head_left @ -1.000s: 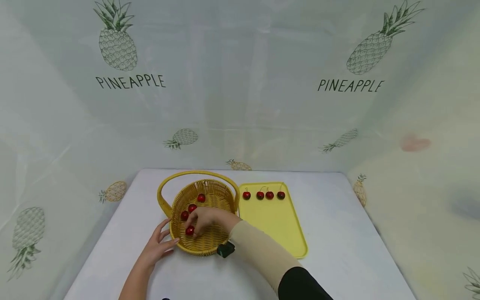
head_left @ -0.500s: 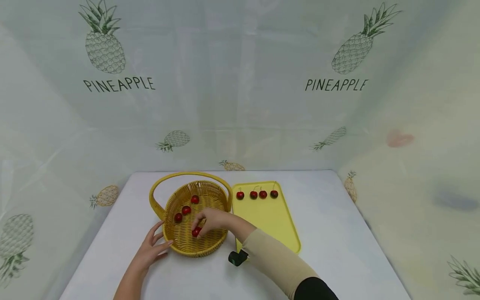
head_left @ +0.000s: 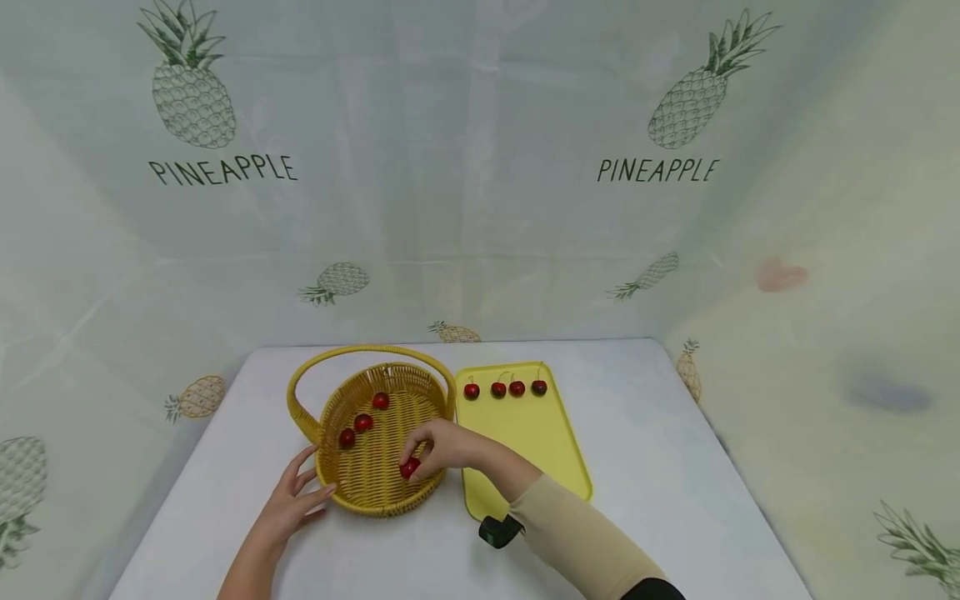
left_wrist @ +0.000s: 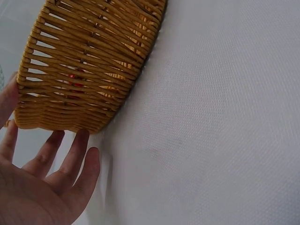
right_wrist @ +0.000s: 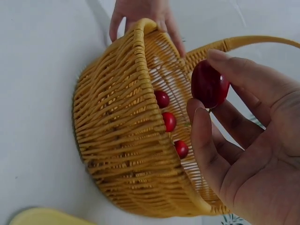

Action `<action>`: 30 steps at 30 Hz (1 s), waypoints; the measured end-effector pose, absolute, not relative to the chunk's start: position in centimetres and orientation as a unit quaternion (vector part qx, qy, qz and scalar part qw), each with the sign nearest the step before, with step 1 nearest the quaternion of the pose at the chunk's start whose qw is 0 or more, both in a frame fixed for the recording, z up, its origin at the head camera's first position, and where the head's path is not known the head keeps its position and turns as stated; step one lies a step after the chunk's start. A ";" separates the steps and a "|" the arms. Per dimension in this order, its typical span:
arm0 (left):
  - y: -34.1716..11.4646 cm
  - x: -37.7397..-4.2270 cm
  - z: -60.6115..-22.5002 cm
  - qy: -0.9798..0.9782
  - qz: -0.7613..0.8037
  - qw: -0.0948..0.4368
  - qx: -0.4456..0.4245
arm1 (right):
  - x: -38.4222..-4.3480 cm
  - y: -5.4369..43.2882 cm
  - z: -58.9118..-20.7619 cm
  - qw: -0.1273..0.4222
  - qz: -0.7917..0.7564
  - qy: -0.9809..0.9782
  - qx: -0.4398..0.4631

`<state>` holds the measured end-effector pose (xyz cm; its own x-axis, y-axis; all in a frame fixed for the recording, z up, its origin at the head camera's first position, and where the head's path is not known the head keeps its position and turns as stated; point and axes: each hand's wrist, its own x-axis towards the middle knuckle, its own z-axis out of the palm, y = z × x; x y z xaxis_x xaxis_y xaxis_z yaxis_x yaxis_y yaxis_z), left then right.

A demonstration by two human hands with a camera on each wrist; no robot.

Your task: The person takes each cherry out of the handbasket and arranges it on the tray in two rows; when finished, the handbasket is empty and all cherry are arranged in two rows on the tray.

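Observation:
My right hand pinches a dark red cherry between thumb and fingertips, over the right part of the wicker basket. Three other cherries lie inside the basket, toward its left and back. At the basket's left side, my left hand has its fingers spread, touching the wall and rim. The left wrist view shows those fingertips against the woven side, with the thumb near the rim. Several cherries with stems stand in a row along the far edge of the yellow tray.
The tray stands just right of the basket on a white table. An arched handle rises over the basket's far side. Behind the table hangs a pineapple-print cloth. A small black device is at my right wrist.
My right hand has lifted the cherry from the basket's left front and carried it to the right. The left hand keeps its place at the basket. The head view has shifted slightly.

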<state>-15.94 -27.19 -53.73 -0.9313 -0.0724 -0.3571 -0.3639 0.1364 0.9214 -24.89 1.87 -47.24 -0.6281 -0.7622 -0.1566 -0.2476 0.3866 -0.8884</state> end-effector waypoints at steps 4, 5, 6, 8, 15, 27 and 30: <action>-27.3 -15.8 -53.8 0.745 0.640 0.114 -0.148 | -24.4 3.1 -47.1 0.282 -0.464 0.778 -0.315; -27.3 -15.8 -53.8 0.746 0.640 0.114 -0.148 | -24.3 3.4 -47.0 0.281 -0.466 0.778 -0.313; -27.3 -15.7 -53.8 0.746 0.639 0.114 -0.149 | -24.2 3.8 -47.0 0.280 -0.468 0.779 -0.310; -27.3 -15.8 -53.8 0.747 0.638 0.115 -0.148 | -24.1 4.4 -46.9 0.271 -0.471 0.781 -0.308; -27.2 -15.9 -53.7 0.748 0.636 0.116 -0.148 | -24.3 6.7 -47.2 0.261 -0.488 0.781 -0.289; -27.2 -16.0 -53.8 0.749 0.635 0.115 -0.148 | -25.2 9.8 -48.7 0.247 -0.530 0.768 -0.259; -27.2 -16.0 -53.6 0.751 0.634 0.115 -0.147 | -25.5 10.5 -49.1 0.233 -0.540 0.769 -0.252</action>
<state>-16.02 -27.18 -53.63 -0.9303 -0.0749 -0.3589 -0.3664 0.1536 0.9177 -25.54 10.48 -49.14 -0.7643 -0.6390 -0.0870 -0.1353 0.2908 -0.9472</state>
